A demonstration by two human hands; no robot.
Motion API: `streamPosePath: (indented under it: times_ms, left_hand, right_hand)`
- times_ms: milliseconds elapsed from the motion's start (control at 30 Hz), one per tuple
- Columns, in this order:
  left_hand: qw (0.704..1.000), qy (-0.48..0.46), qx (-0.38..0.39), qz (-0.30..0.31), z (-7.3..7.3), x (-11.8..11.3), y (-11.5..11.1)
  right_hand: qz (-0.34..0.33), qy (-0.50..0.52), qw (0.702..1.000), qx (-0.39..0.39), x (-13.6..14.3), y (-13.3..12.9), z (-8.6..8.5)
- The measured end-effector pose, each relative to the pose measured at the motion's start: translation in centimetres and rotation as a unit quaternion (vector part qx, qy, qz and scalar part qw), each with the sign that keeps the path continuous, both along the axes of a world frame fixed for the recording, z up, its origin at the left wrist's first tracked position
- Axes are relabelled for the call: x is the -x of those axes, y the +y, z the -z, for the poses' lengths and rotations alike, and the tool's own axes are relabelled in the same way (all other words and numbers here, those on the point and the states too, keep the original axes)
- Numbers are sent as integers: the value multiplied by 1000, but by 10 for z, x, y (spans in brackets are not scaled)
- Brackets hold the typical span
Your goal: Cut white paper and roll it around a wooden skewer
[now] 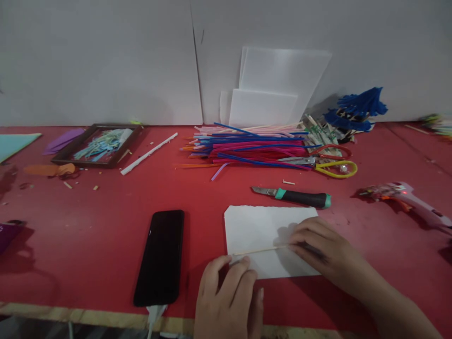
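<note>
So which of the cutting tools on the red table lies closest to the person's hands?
The black-handled utility knife with teal trim, lying just beyond the white paper sheet. The yellow-handled scissors rest farther back, against the pile of coloured strips.

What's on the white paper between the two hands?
In the head view, a thin wooden stick lies across the white paper, running from the left hand to the right hand; both hands' fingertips touch it.

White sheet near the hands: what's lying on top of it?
A thin wooden stick lies across the white sheet. The left hand touches its left end; the right hand covers its right end and the sheet's right edge.
</note>
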State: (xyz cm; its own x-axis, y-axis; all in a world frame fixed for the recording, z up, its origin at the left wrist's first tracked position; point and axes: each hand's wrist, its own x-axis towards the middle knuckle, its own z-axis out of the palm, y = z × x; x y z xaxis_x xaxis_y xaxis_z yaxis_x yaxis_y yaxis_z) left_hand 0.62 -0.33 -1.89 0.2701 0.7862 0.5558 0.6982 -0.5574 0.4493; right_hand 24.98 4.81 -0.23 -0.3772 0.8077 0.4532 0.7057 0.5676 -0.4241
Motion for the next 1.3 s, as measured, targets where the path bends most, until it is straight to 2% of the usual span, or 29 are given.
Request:
streamPosePath:
  times_ms: [133, 233, 300, 467, 600, 867, 1000, 1133, 1300]
  left_hand:
    - [1000, 2, -4, -6, 2, -1, 0]
    - [1000, 4, -18, -11, 2, -2, 1]
    - [1000, 5, -29, -10, 2, -3, 1]
    - [999, -4, -28, -14, 2, -4, 2]
    - [999, -7, -28, -17, 2, -4, 2]
    - [999, -3, -29, -27, 4, -4, 2]
    - [999, 3, -27, -31, 5, -4, 0]
    - [998, 17, -44, -53, 4, -2, -4]
    - [996, 44, -82, -9, 2, 2, -7]
  right_hand:
    - [6, -4, 1000, -4, 1, 1, 0]
    - [35, -14, 999, -19, 0, 4, 3]
    - [77, -23, 996, -27, -1, 6, 8]
    - [250, -51, 966, -43, -9, 10, 17]
    - [284, -53, 957, -38, -15, 10, 20]
    - [235, -27, 972, -11, -17, 11, 21]
    - [159, 9, 987, 15, -10, 8, 16]
    - [79, 21, 997, 7, 5, 4, 6]
    - [20, 25, 999, -2, 16, 0, -2]
